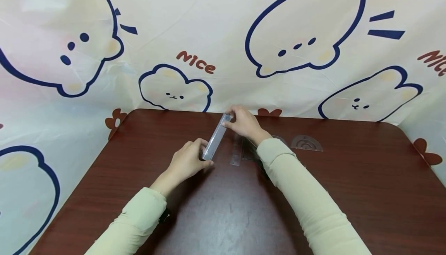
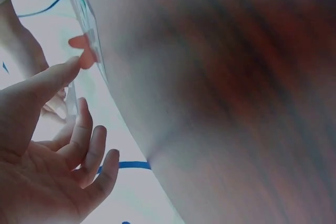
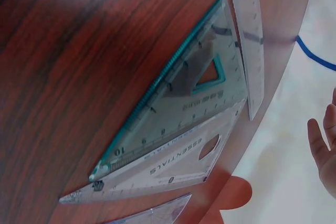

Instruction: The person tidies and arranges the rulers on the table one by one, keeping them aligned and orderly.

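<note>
A long, narrow clear plastic case (image 1: 216, 136) is held aslant above the table between both hands. My left hand (image 1: 188, 158) grips its lower, nearer end, thumb on one side and fingers on the other. At the upper, farther end, my right hand (image 1: 244, 122) pinches it between thumb and fingers. The left wrist view shows the left hand (image 2: 52, 145) with thumb and fingers bent around a clear strip of the case (image 2: 72, 100). Only some fingertips of a hand (image 3: 325, 142) show at the right edge of the right wrist view.
On the brown table (image 1: 139, 169) lie a clear ruler (image 1: 236, 154) and a clear protractor (image 1: 307, 143). A teal-edged set square (image 3: 178, 98) and a clear set square (image 3: 173, 163) lie beside the ruler, partly hidden by the right arm in the head view. A patterned curtain (image 1: 223, 34) hangs behind.
</note>
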`<move>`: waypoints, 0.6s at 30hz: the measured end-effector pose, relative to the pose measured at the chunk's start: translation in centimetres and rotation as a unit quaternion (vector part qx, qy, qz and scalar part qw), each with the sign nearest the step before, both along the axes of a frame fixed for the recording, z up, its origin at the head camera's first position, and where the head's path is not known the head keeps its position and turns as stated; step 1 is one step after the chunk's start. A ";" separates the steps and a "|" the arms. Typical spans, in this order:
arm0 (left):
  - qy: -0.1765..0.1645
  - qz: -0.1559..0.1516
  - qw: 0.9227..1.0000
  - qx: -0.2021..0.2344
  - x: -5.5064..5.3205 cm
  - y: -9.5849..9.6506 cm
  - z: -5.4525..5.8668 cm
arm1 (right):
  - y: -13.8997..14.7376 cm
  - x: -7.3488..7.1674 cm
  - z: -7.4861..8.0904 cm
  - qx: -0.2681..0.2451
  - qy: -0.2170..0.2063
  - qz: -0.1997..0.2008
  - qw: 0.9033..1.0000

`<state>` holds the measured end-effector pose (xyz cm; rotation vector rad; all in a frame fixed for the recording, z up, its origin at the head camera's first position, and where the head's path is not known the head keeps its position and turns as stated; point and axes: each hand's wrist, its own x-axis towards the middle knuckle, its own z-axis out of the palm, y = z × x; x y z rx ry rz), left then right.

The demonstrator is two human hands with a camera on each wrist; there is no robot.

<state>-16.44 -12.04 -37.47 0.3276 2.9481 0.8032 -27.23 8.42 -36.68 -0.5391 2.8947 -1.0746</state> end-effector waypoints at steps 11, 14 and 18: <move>0.068 0.008 0.998 -0.015 3.0 -0.4 0.2 | -0.8 1.1 1.4 0.030 0.019 0.060 0.998; 0.077 0.009 0.997 -0.011 3.6 -0.7 0.5 | -1.1 1.5 1.4 0.028 0.010 0.067 0.997; 0.082 0.009 0.997 -0.006 4.2 -1.2 0.9 | -1.4 2.1 1.3 0.012 0.004 0.072 0.997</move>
